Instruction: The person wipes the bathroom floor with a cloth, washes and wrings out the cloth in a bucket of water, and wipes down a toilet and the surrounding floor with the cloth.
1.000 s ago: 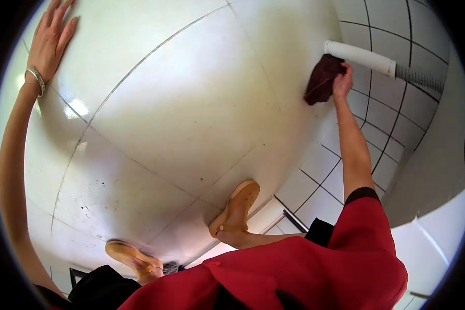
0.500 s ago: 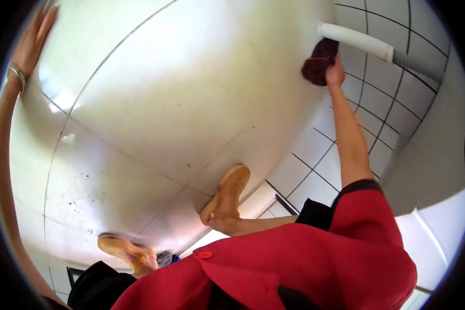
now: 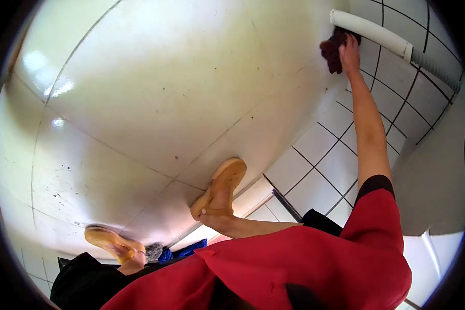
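At the upper right, my right hand (image 3: 350, 54) presses a crumpled dark maroon cloth (image 3: 334, 53) against the base of the tiled wall, where it meets the floor. Its fingers curl over the cloth, and part of the cloth is hidden under the hand. Just above them a white pipe (image 3: 372, 32) slants across, close to my fingers. My left hand is out of the picture; only a thin brownish strip, perhaps the arm, shows at the far left edge.
Glossy cream floor tiles (image 3: 155, 67) carry small dark specks. White wall tiles (image 3: 315, 170) with dark grout rise on the right. A grey ribbed hose (image 3: 435, 70) continues from the pipe. My feet in tan sandals (image 3: 219, 188) stand below. Blue and grey fabric (image 3: 183, 250) lies behind them.
My right hand has shifted up and to the right with the cloth, which is now more bunched. My left hand, flat with a bracelet at the wrist before, has left the view.
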### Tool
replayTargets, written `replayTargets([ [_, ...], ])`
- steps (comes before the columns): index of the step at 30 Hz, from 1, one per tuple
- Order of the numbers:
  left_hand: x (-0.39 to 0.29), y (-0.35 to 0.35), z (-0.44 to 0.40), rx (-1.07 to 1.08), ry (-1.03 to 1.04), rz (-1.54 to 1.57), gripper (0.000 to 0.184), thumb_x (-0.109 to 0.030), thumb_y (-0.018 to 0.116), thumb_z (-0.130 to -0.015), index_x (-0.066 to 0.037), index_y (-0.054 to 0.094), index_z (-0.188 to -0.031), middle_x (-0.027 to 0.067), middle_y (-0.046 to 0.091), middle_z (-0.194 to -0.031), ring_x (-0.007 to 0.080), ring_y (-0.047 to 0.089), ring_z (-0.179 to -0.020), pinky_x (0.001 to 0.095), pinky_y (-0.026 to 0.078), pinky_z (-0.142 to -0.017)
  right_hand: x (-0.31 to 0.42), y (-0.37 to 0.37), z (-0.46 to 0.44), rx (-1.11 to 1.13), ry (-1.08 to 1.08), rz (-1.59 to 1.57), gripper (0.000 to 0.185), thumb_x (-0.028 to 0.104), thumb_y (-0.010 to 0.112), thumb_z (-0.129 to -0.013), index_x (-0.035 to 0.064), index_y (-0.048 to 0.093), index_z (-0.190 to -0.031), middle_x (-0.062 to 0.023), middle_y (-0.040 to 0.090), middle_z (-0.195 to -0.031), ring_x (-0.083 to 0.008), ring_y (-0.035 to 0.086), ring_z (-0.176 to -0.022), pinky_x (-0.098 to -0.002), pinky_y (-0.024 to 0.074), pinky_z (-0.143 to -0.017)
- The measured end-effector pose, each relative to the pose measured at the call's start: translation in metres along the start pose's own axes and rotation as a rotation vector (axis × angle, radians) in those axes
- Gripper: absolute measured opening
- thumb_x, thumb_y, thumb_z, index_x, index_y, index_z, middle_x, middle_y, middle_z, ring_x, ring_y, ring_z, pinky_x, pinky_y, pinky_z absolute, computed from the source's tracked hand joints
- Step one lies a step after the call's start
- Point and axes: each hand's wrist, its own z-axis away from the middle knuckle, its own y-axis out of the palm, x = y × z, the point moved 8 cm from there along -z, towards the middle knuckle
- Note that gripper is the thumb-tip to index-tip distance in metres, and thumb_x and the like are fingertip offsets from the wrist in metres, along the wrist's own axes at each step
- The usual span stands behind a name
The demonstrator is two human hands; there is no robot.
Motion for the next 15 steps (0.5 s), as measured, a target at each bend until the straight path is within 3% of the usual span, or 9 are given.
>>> replayTargets([
  [1,-0.003,0.002,-0.002,0.022,0.011,-0.009,0.050,-0.042,0.036,-0.085,-0.001,0.041,-0.113,0.0205,0.037,-0.109,0.0307,0.042,-0.097,0.0454,0.039,-0.082,-0.006,0.003,0.004,0.007,0.000,-0.003,0.043,0.020,0.041,-0.083,0.0064,0.038,-0.123,-0.0195,0.038,-0.124,-0.0359,0.039,-0.113,-0.0406,0.0312,-0.097],
  [3,-0.004,0.003,-0.004,-0.030,0.035,-0.036,0.049,-0.041,0.037,-0.085,-0.001,0.042,-0.112,0.0211,0.038,-0.109,0.0319,0.042,-0.097,0.0476,0.039,-0.081,-0.044,0.018,0.022,0.098,0.311,0.079,0.041,0.026,0.035,-0.090,0.0083,0.035,-0.127,-0.0191,0.038,-0.125,-0.0355,0.039,-0.112,-0.0417,0.0315,-0.096],
  [5,-0.005,0.002,-0.003,-0.049,0.016,-0.104,0.049,-0.041,0.037,-0.085,0.000,0.042,-0.111,0.0215,0.038,-0.108,0.0322,0.042,-0.096,0.0490,0.039,-0.081,-0.073,0.038,0.048,0.114,0.337,0.094,0.043,0.030,0.030,-0.092,0.0074,0.032,-0.129,-0.0198,0.037,-0.127,-0.0351,0.039,-0.113,-0.0422,0.0319,-0.096],
  [7,0.003,0.003,-0.004,-0.007,-0.002,-0.043,0.049,-0.041,0.036,-0.086,0.000,0.042,-0.111,0.0211,0.039,-0.107,0.0319,0.043,-0.095,0.0486,0.039,-0.080,-0.123,0.072,0.088,0.265,0.612,-0.035,0.044,0.026,0.030,-0.092,0.0050,0.028,-0.131,-0.0206,0.035,-0.129,-0.0353,0.036,-0.116,-0.0422,0.0332,-0.095],
  [9,0.001,0.003,-0.003,-0.026,0.012,-0.016,0.048,-0.041,0.036,-0.086,0.000,0.041,-0.110,0.0205,0.040,-0.105,0.0316,0.043,-0.094,0.0478,0.040,-0.080,-0.156,0.118,0.149,0.532,0.521,0.261,0.045,0.023,0.025,-0.092,0.0043,0.022,-0.134,-0.0211,0.033,-0.131,-0.0364,0.038,-0.116,-0.0433,0.0335,-0.096],
  [11,-0.004,0.001,-0.004,-0.011,0.023,-0.049,0.048,-0.041,0.035,-0.086,0.000,0.041,-0.110,0.0204,0.040,-0.105,0.0314,0.044,-0.094,0.0474,0.040,-0.080,-0.132,0.119,0.196,0.831,0.565,0.430,0.047,0.021,0.021,-0.091,0.0058,0.016,-0.136,-0.0210,0.030,-0.133,-0.0376,0.042,-0.113,-0.0428,0.0415,-0.089],
  [12,-0.006,0.000,-0.004,0.002,0.029,-0.084,0.047,-0.040,0.035,-0.086,0.000,0.040,-0.110,0.0204,0.040,-0.104,0.0312,0.044,-0.093,0.0471,0.040,-0.079,-0.119,0.110,0.206,0.885,0.686,0.351,0.048,0.022,0.022,-0.091,0.0058,0.015,-0.136,-0.0211,0.030,-0.133,-0.0382,0.043,-0.111,-0.0417,0.0443,-0.084],
  [14,-0.005,0.000,-0.002,-0.019,0.054,-0.064,0.047,-0.040,0.035,-0.086,0.000,0.040,-0.111,0.0205,0.040,-0.103,0.0311,0.044,-0.093,0.0470,0.041,-0.079,-0.061,0.068,0.218,0.703,1.199,-0.177,0.051,0.026,0.024,-0.090,0.0058,0.014,-0.136,-0.0212,0.029,-0.133,-0.0396,0.046,-0.108,-0.0396,0.0500,-0.074],
  [15,-0.003,-0.001,-0.003,-0.046,0.067,-0.051,0.047,-0.039,0.034,-0.086,0.000,0.040,-0.111,0.0207,0.040,-0.103,0.0311,0.044,-0.094,0.0469,0.041,-0.079,-0.031,0.051,0.226,0.638,1.301,-0.298,0.053,0.028,0.026,-0.090,0.0058,0.014,-0.136,-0.0212,0.029,-0.133,-0.0402,0.047,-0.106,-0.0386,0.0529,-0.069],
])
